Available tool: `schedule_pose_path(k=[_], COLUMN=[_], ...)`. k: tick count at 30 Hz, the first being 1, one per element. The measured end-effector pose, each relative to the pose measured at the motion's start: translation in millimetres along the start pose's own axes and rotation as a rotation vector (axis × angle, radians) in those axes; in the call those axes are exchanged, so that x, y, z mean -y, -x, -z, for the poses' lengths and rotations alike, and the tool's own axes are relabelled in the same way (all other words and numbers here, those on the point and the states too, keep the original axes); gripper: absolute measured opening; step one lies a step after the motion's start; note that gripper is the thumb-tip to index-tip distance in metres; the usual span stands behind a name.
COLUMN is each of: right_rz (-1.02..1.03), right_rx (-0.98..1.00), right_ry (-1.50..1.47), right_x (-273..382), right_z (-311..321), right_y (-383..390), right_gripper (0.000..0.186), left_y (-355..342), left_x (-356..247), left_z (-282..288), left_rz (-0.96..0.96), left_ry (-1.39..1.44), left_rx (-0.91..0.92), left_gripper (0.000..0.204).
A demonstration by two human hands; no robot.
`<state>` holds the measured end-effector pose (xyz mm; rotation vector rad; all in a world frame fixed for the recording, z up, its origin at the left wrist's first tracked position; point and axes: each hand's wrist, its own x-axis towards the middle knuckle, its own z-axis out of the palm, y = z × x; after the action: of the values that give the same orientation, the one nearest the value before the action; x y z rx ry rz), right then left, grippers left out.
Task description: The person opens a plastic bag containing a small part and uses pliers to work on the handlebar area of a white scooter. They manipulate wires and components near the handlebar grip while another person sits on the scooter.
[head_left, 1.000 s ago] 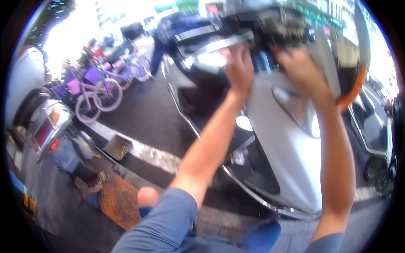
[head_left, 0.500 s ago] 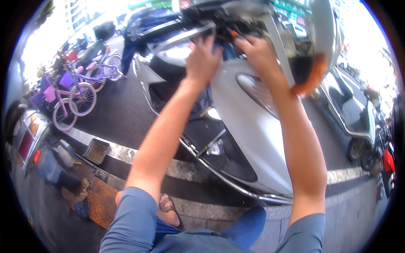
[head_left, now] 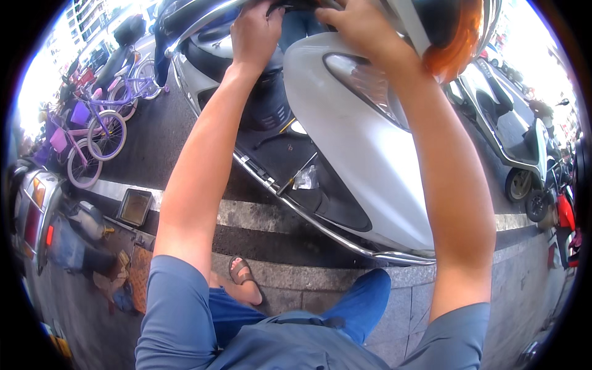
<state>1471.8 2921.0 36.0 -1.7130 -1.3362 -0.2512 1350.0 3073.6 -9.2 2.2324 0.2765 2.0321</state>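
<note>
At the upper edge, my left hand (head_left: 253,37) has bent fingers closed at the dark front of a silver scooter (head_left: 357,154), gripping something I cannot make out. My right hand (head_left: 361,31) is to its right, above the scooter's clear lamp cover (head_left: 354,86), fingers curled on something hidden by the hand and the edge. An orange-and-dark curved part (head_left: 456,43) hangs just right of it. On the dark footboard (head_left: 336,216) below lie a thin metal rod (head_left: 299,172) and a small clear plastic bag (head_left: 306,179).
Purple and pink bicycles (head_left: 105,132) stand left, above a parked scooter (head_left: 49,222). A square tray (head_left: 134,206) and a rusty board (head_left: 140,277) lie on the pavement. More scooters (head_left: 505,135) stand right. A sandalled foot (head_left: 243,277) is below, on the kerb.
The view has shifted, so both hands and the scooter sit higher in the picture and the hands reach the upper edge. The orange piece seen at my right fingers earlier is now out of sight.
</note>
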Motion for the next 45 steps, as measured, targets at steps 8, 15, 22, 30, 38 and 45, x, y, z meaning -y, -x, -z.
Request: schedule_pose_path(k=[8,15,22,30,38,45], right_rz=[-0.105,0.676,-0.128,-0.284,-0.200,-0.203], right_rx=[-0.036,0.217,0.087,0.135,0.178,0.231], right_ry=[0.243,0.946,0.243,0.194,0.532,0.509], right_x=[24,34,51,71,109,110], right_z=[9,37,30,26,25,17], right_y=[8,7,8,2,-2,-16], right_gripper=[0.044,0.041,0.035,0.034,0.020,0.023], left_y=[0,3,4,4,6,5], left_x=[-4,4,4,2,3,1], left_z=[0,-20,-30,-32,-38,-37], left_rz=[-0.030,0.072,0.100,0.085,0.104,0.101], left_ry=[-0.107,0.054,0.073,0.035,0.050,0.091], left_rx=[-0.098,-0.228,-0.290,-0.292,-0.386,-0.407], left_gripper=[0.019,0.017,0.017,0.016,0.017,0.016])
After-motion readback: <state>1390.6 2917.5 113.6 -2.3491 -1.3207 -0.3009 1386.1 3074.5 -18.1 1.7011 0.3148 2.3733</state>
